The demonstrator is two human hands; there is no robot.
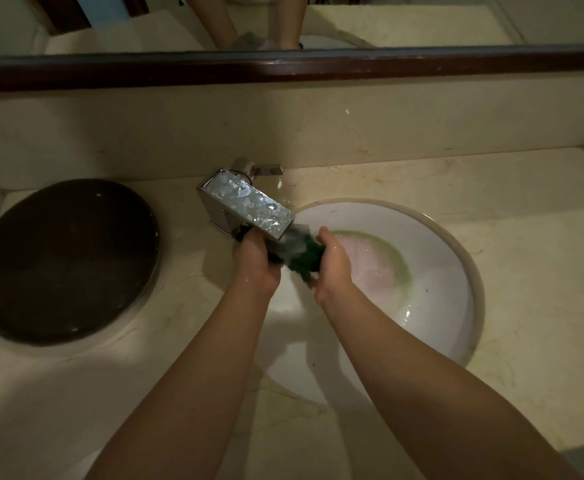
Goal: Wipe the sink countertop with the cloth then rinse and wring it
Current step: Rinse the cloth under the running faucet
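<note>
Two bare arms reach in from the bottom edge over a pale marbled surface (pixel 491 188) that fills most of the head view. White round sink (pixel 449 271) sits sunk into the surface at right, with a pink and green tinge in its bowl and wet glints low on the wall. Dark round disc (pixel 65 261) lies on the surface at left, well apart from the sink, a few pale specks on it. Dark wooden mirror frame (pixel 283 65) runs across the top; the glass above it shows a reflection of legs. Chrome box-shaped faucet (pixel 249 202), covered in water spots, juts over the sink's left rim, its lever pointing right at the back. Left hand (pixel 254 263) is just under the faucet's spout end, grip closed around one end of the cloth (pixel 306 256). Right hand (pixel 333 263) has its grip pinching the other end, thumb on top. Dark green cloth is bunched between both hands, held above the sink's left side right below the spout; a blurred greyish streak at the spout meets the cloth, cannot tell how strong the flow is.
</note>
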